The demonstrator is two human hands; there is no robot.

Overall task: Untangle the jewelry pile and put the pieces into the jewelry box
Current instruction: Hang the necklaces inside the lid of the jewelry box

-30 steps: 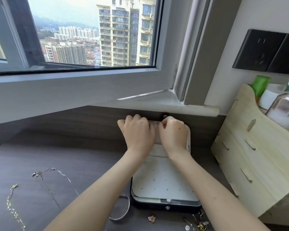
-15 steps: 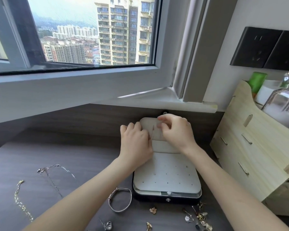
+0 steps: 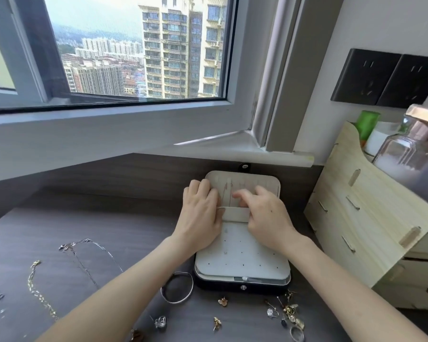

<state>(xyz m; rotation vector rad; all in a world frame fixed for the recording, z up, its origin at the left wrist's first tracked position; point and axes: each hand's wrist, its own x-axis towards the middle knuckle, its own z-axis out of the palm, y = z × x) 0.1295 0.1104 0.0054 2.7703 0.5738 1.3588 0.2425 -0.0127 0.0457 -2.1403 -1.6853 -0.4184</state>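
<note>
2 grips: both up at the lid [image 3: 247, 180] of the jewelry box [image 3: 242, 272]; the lid stands open against the wall behind the tray.
left grip [image 3: 200, 213]: fingers near flat, pressing the lid's left edge. Nothing held that I can see.
right grip [image 3: 265, 218]: fingers curled at the top of the lid pocket [image 3: 235, 213]. Pinching pocket or chain? Cannot tell, blurred.
chain in lid [image 3: 229, 193]: thin reddish strand hanging between the 2 grips, just beside the right fingertips.
key relation: strand's long axis runs straight down and the pocket mouth runs across it. Right grip is nearer; left only braces.
step (judgement): seating the strand's tail in the pocket.
not yet boxed: silver necklace [image 3: 89, 257] and gold chain [image 3: 38, 292] lie on the tabletop well out left of the left grip, toward the person. The bangle [image 3: 177, 287] is beside the left forearm, and the earring cluster [image 3: 289, 314] is below the right grip, just in front of the box.
next (judgement): left grip suits the chains, right the earrings.
risk: fine strand may snag on the pocket edge.
</note>
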